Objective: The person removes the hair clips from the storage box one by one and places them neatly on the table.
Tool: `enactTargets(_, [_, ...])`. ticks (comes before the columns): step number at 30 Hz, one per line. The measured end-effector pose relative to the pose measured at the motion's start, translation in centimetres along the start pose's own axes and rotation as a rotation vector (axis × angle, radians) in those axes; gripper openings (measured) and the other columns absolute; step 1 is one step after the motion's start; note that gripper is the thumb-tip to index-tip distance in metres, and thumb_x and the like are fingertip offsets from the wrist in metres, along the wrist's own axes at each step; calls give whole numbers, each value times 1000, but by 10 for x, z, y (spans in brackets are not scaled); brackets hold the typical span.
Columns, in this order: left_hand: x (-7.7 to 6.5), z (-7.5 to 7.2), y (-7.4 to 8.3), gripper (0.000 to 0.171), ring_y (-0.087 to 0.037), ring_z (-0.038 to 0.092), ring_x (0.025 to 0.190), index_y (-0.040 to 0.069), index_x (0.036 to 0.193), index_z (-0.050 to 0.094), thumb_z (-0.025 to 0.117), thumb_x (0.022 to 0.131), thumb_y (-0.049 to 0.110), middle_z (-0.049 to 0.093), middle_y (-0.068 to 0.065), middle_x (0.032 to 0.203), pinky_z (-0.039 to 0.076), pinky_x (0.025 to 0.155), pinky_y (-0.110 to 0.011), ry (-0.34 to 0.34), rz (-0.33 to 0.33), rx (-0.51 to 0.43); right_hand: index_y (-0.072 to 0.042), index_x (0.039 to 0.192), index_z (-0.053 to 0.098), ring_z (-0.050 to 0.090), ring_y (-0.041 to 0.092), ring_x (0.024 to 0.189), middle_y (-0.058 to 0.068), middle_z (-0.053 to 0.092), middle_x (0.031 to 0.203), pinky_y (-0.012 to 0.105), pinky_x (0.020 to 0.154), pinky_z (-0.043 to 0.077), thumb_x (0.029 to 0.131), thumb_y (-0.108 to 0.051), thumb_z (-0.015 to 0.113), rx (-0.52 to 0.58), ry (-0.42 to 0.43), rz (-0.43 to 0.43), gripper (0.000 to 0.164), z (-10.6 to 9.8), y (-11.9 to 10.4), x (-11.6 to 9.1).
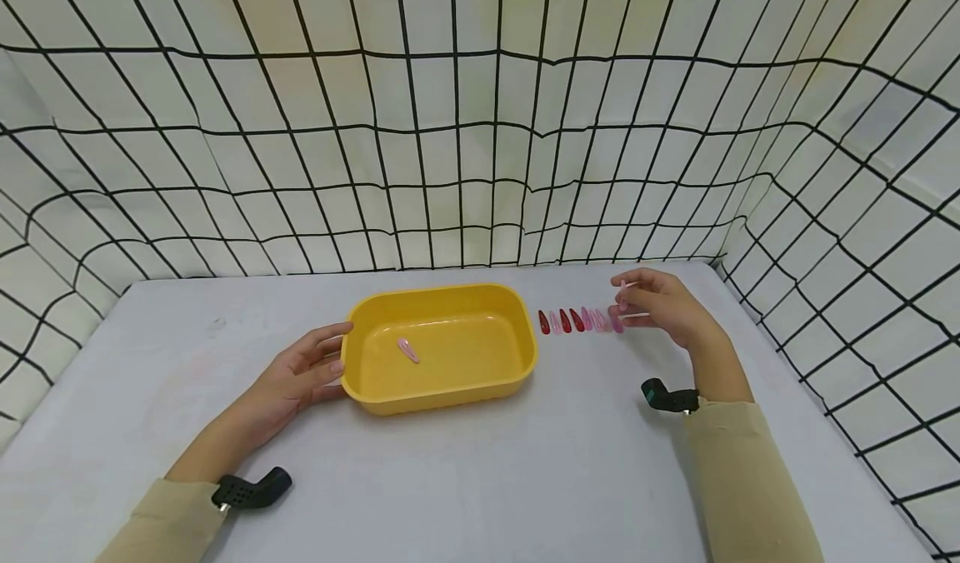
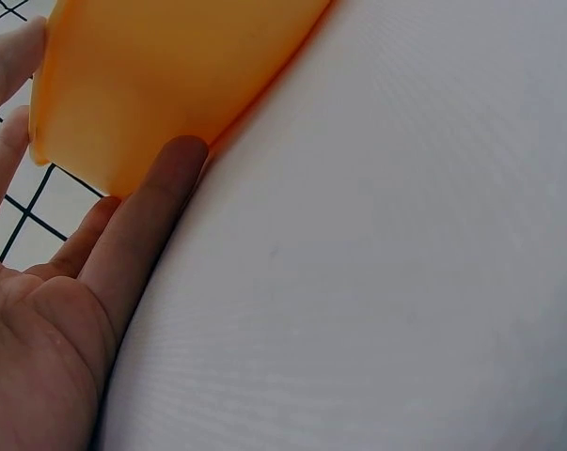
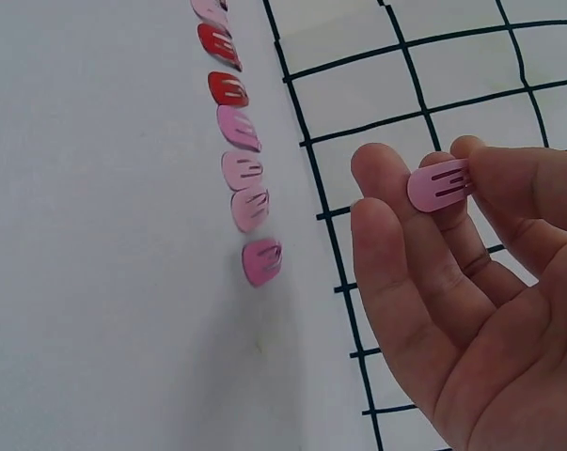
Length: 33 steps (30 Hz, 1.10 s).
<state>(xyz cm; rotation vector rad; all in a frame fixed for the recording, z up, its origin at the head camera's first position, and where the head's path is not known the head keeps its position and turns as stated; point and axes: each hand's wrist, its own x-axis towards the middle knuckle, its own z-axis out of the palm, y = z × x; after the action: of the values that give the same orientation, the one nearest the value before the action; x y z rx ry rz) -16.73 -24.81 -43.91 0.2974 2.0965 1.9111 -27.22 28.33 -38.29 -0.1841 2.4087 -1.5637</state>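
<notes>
My right hand (image 1: 660, 303) pinches a pink hair clip (image 3: 438, 185) between thumb and fingers, just above the right end of a row of clips. That row lies on the white table, with red clips (image 1: 566, 321) toward its left and pink ones toward its right; a darker pink clip (image 3: 262, 261) ends it. At the yellow basin (image 1: 442, 401), my left hand (image 1: 300, 371) touches the left wall with its fingers fairly straight, as the left wrist view (image 2: 142, 225) also shows. A single pink hair clip (image 1: 407, 350) lies inside the basin, left of its middle.
A white-backed black grid net (image 1: 457, 130) stands along the table's far edge and continues down the right side. The white tabletop (image 1: 480, 480) stretches in front of the basin. Each wrist wears a black camera mount (image 1: 251, 490).
</notes>
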Motion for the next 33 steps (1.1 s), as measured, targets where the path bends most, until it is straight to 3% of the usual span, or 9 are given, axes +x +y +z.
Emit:
enactTargets(13, [0,-1,-2,53,-10,62,118,16,155,31,51,105,16,25,-23,158,57,91,-33,-2,9,-10,2,139,48,59,34,114,25,56,121,43,97,55,104,-20,52,-19,3,49,41,-4,13,3])
enactTargets(19, [0,-2,-3,53,-10,62,118,16,155,31,51,105,15,25,-23,157,57,91,-33,-8,15,-14,0,136,53,61,27,108,21,62,117,35,90,55,103,-19,53,-80,33,69,38,-6,20,6])
enactTargets(27, [0,-2,-2,53,-12,62,118,15,155,31,51,105,14,26,-23,157,57,92,-33,-11,24,-18,-2,132,57,61,27,106,20,63,122,31,83,53,101,-17,55,-149,77,118,35,-7,26,7])
enactTargets(33, [1,-2,-3,53,-11,62,118,16,155,32,51,105,15,27,-22,156,57,91,-32,-4,23,-10,-4,132,59,59,25,101,16,65,113,29,78,52,100,-19,57,-188,83,140,35,-10,30,7])
